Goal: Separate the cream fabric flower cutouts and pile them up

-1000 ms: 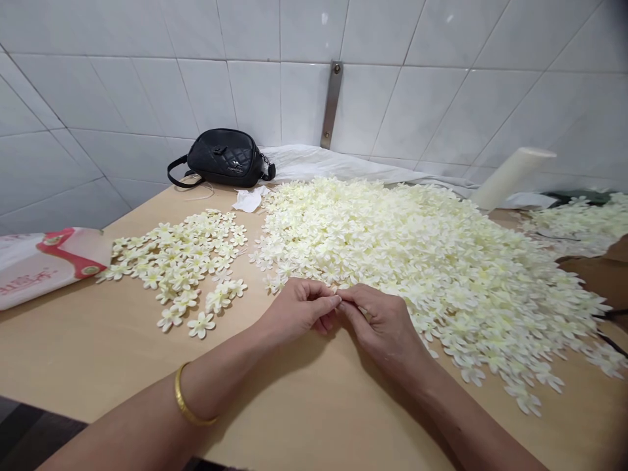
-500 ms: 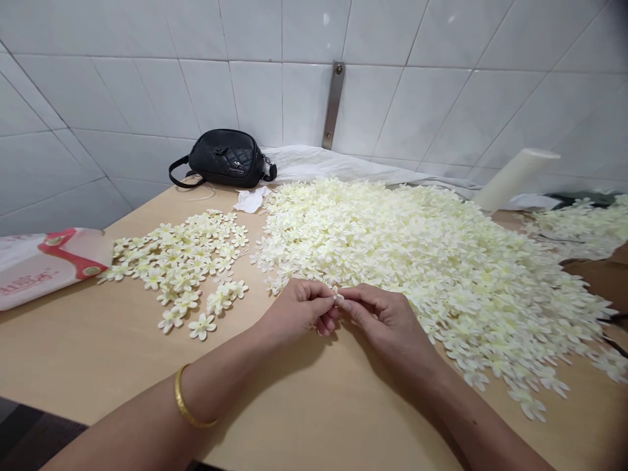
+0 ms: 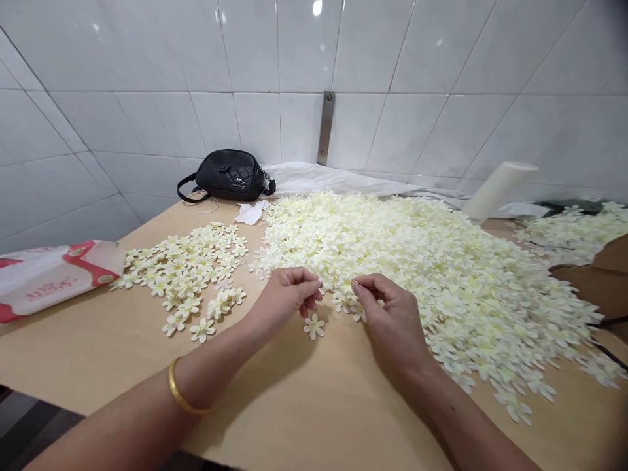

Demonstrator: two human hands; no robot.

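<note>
My left hand (image 3: 287,297) hovers over the table with thumb and forefinger pressed together; whatever they may pinch is too small to make out. Just below its fingers a single pale yellow artificial flower (image 3: 314,326) is seen, and I cannot tell whether it touches the table. My right hand (image 3: 390,314) is a short way to the right, its thumb and forefinger also closed at the front edge of a big heap of cream flower petals (image 3: 392,242). Anything between those fingertips is hidden. A smaller group of flowers with darker centres (image 3: 191,261) lies to the left.
A red and white plastic bag (image 3: 59,275) lies at the left edge of the table (image 3: 275,405). At the back are a black pouch (image 3: 229,175), a crumpled white paper (image 3: 252,212) and a white roll (image 3: 498,190). Brown material (image 3: 593,275) stands at the right.
My hands were together at one small flower; now they are apart, the right one moved to the right. A single flower now shows below my left hand. The camera view has tilted up slightly.
</note>
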